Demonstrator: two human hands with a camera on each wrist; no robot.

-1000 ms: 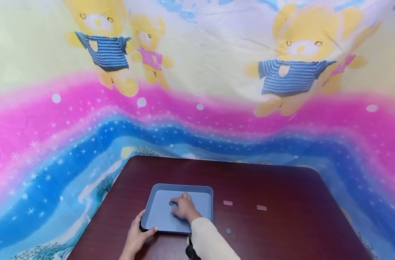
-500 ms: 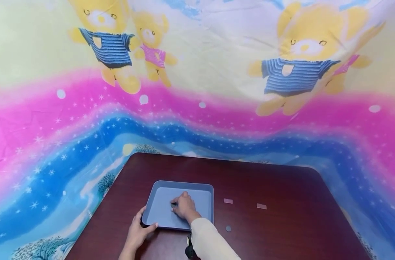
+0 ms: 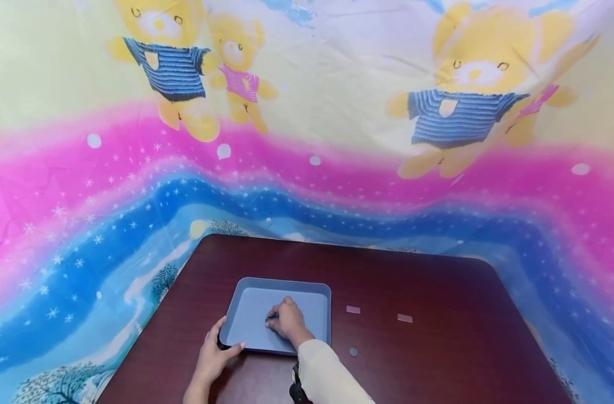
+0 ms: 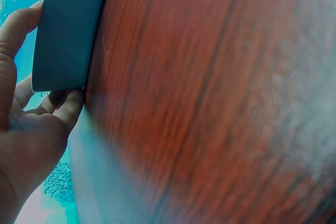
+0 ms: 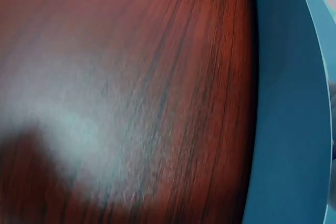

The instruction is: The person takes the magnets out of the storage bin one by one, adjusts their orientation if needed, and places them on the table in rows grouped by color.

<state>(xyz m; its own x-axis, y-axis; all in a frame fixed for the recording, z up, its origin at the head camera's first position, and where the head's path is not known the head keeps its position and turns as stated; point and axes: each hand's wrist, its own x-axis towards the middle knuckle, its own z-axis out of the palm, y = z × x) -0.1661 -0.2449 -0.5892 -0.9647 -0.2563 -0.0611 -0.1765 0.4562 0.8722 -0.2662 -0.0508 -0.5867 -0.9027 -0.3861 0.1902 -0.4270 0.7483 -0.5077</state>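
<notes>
A shallow grey-blue tray (image 3: 248,311) lies on the dark wooden table. My left hand (image 3: 211,359) grips its near left corner, thumb at the front rim; the left wrist view shows those fingers around the end of the tray wall (image 4: 68,35). Over the tray floor, my right hand (image 3: 289,321) pinches a small dark round disc (image 3: 269,319) between thumb and fingers. Most of the disc is covered by the fingers. From the right wrist, mainly the tray's outer wall (image 5: 289,103) shows, and the pinch is out of sight.
Right of the tray, a small grey disc (image 3: 353,352) lies on the table (image 3: 438,359). Two small pinkish rectangles (image 3: 353,310) lie farther back, one more to the right. A bear-printed cloth (image 3: 337,112) hangs behind the table.
My right fingers have closed on the disc, which showed at the fingertips a second ago and is now mostly covered. The left hand keeps its grip on the tray corner.
</notes>
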